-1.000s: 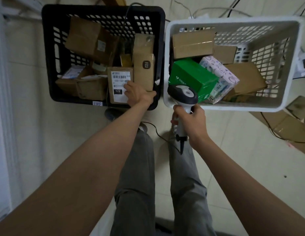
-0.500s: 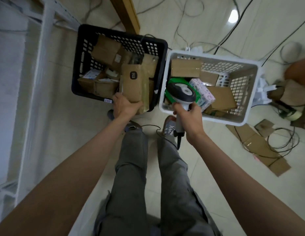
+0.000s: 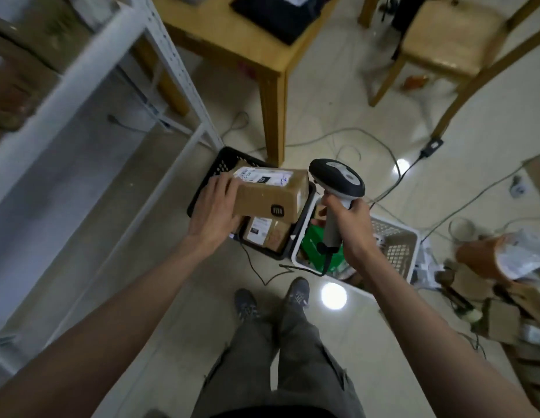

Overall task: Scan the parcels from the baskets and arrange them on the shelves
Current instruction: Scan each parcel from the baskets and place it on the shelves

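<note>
A glossy pale tiled floor strewn with cables fills the frame, with a white metal shelving unit (image 3: 118, 95) at upper left. A second ago the left hand (image 3: 213, 214) was down in the black plastic basket (image 3: 223, 164); now it grips a brown cardboard parcel (image 3: 270, 193) lifted clear at centre, white label up. The right hand (image 3: 351, 224) is wrapped round a grey-and-black handheld scanner (image 3: 336, 182) just beside it. Scanning looks imminent, shelving after.

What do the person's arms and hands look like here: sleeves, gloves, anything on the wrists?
Both forearms are bare, with no sleeve in view. Left hand and right hand wear no gloves; no watch, band or ring shows on either wrist or the visible fingers.
</note>
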The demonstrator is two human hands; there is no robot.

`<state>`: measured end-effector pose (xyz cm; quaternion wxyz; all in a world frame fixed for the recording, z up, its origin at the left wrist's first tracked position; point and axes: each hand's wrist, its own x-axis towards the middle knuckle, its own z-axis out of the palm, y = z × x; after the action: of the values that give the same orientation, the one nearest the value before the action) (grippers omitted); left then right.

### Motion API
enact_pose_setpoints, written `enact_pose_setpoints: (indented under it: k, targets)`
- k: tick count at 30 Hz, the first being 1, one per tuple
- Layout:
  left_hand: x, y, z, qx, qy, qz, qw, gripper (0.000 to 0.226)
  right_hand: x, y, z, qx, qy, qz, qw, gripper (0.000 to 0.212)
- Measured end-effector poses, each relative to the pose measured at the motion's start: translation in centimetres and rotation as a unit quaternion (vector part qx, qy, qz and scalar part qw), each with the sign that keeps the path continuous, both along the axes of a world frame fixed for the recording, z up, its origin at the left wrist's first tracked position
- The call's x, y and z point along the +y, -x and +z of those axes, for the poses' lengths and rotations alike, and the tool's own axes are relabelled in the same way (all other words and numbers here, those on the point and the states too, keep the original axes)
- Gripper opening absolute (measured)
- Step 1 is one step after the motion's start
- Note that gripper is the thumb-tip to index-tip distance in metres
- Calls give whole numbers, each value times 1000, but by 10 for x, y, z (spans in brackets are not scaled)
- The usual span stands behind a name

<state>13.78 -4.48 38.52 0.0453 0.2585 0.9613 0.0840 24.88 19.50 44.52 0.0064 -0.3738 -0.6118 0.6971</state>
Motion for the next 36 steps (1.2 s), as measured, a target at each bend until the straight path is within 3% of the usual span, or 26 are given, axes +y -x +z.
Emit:
enact_pose_setpoints:
  k: [3, 9, 16, 22, 25, 28, 32, 36]
  targets:
    - [-24, 11, 30, 62, 25, -49, 997, 81, -11, 7, 33, 8, -23, 51, 998, 21]
    - [-67, 25, 84, 185, 54, -115, 974, 72, -35, 13, 78, 45, -64, 168, 983, 20]
    - [-104, 32, 113, 234, 55, -152, 959, 87, -74, 28, 113, 98, -127, 247, 956, 18]
    - [-139, 40, 149, 293, -4, -209, 933, 69, -100, 53, 129, 108, -147, 167, 969, 23]
    - [-159, 40, 171, 326, -37, -239, 914, 53, -103, 70, 133, 101, -158, 183, 965, 22]
    - [-171, 42, 187, 341, -85, -245, 904, 40, -114, 79, 134, 99, -53, 214, 970, 29]
    - [-178, 50, 193, 343, -122, -221, 905, 42, -131, 81, 129, 118, 119, 230, 959, 47]
    - [-182, 56, 192, 335, -119, -184, 916, 38, -136, 90, 130, 134, 160, 250, 946, 44]
